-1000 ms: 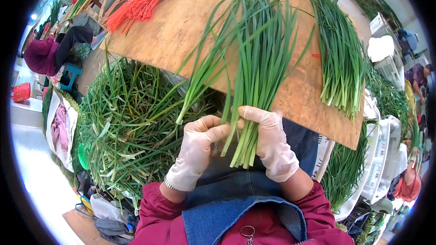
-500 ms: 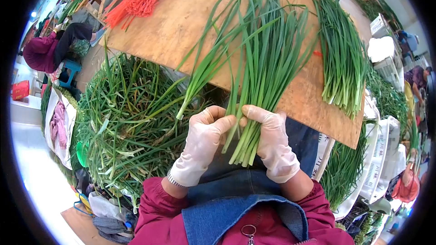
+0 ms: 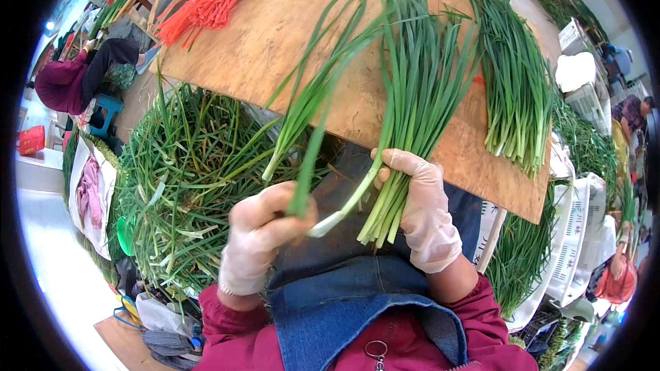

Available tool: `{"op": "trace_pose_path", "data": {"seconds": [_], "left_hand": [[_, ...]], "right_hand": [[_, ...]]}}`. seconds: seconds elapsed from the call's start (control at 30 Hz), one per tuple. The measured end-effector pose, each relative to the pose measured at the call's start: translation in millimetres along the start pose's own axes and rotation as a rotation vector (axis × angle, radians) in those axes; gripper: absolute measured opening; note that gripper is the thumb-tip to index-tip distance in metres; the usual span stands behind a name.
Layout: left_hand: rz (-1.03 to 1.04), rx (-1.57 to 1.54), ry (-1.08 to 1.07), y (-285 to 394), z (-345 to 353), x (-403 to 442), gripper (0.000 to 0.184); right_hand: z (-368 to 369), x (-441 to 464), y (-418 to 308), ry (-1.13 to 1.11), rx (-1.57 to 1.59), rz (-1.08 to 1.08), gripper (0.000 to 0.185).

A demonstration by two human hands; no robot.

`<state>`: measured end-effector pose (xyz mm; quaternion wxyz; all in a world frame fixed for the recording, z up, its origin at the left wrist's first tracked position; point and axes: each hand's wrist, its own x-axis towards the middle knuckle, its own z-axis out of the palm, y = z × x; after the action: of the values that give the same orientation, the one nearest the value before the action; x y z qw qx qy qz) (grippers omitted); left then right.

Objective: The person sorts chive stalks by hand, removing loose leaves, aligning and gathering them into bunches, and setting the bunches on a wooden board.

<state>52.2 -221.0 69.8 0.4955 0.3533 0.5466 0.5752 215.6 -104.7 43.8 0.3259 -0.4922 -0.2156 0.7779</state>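
Note:
My right hand [image 3: 430, 213], in a thin whitish glove, is closed around the lower stalks of a bunch of garlic chives [image 3: 419, 75], whose leaves lie on the wooden board. One stalk [image 3: 354, 199] bends out of that bunch to the left, its pale end by my left fingers. My gloved left hand [image 3: 258, 233], blurred a little, pinches a green chive leaf [image 3: 313, 154] low over my lap. Beside it, a few loose chives [image 3: 299, 120] rest over the board's near edge. A larger chive bunch [image 3: 515, 82] lies to the right.
Red ties [image 3: 206, 10] lie at the far left of the wooden board [image 3: 268, 48]. A big heap of chive leaves and scraps [image 3: 192, 185] stands below its left edge. More chives [image 3: 526, 254] are at the lower right. A seated person [image 3: 69, 82] is at the left.
My left hand has moved left and down from the bunch, drawing a leaf away with it. One stalk now bends outward. My right hand keeps hold of the bunch and has shifted slightly right.

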Motion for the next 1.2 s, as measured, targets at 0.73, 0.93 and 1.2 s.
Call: {"op": "trace_pose_path", "data": {"seconds": [0.73, 0.93, 1.2], "left_hand": [[0.269, 1.143, 0.472, -43, -37, 44, 0.023], [-0.163, 0.079, 0.360, -29, -22, 42, 0.023], [0.246, 0.267, 0.274, -39, 38, 9, 0.017]], "right_hand": [[-16, -4, 2, -0.186, 0.272, 0.072, 0.026], [-24, 4, 6, -0.267, 0.251, 0.041, 0.028], [-1, -12, 9, -0.043, 0.045, -0.118, 0.020]]}}
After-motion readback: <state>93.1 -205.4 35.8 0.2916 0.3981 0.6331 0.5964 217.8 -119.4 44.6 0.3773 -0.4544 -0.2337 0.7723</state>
